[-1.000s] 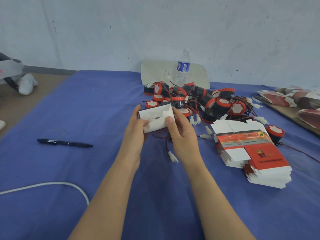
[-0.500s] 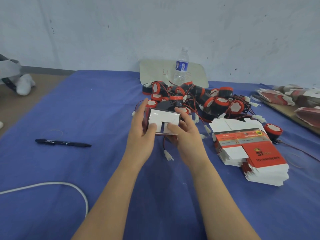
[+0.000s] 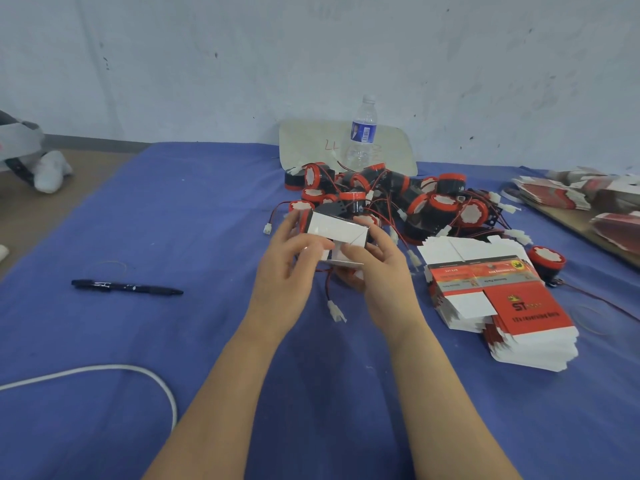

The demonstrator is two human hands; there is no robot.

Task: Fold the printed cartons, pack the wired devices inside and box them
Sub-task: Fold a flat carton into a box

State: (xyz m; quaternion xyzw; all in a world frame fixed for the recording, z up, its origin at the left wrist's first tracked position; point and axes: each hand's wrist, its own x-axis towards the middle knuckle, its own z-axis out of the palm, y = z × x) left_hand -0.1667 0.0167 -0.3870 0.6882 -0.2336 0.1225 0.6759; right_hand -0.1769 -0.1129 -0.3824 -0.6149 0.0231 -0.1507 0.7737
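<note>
Carton (image 3: pixel 334 233) sits gripped between both hands above blue cloth (image 3: pixel 173 220).

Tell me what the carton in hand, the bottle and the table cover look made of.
The carton looks like thin cardboard, matte white inside: crisp creases, stiff flaps. The bottle seems clear glossy plastic: see-through, with a label. The table cover is probably matte blue cloth: soft wrinkles, no shine.

One pen (image 3: pixel 126 286), one water bottle (image 3: pixel 362 133).
</note>
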